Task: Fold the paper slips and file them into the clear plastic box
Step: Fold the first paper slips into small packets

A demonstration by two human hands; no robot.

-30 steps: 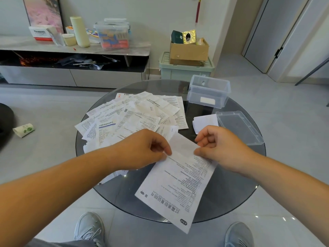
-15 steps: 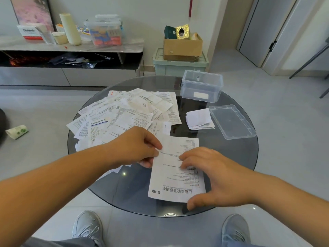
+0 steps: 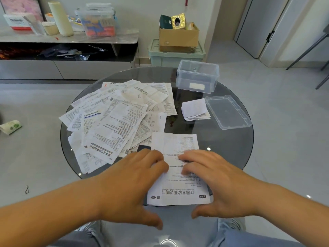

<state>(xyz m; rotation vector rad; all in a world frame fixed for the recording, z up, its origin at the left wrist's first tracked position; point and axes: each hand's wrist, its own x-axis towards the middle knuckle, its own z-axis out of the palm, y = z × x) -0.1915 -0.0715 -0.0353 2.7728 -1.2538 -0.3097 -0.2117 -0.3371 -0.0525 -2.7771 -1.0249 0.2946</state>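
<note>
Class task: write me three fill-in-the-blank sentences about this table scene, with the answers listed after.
The left hand and right hand both press one paper slip flat on a round ____ table.
The lid lies on the table, so the clear plastic box stands ____.
The folded slips are stacked on the lid's ____ side in this view.
Answers: glass; open; left.

Your left hand (image 3: 131, 186) and right hand (image 3: 222, 184) are bare, as are both forearms; light blue denim trousers (image 3: 258, 237) cover your knees below them.
</note>
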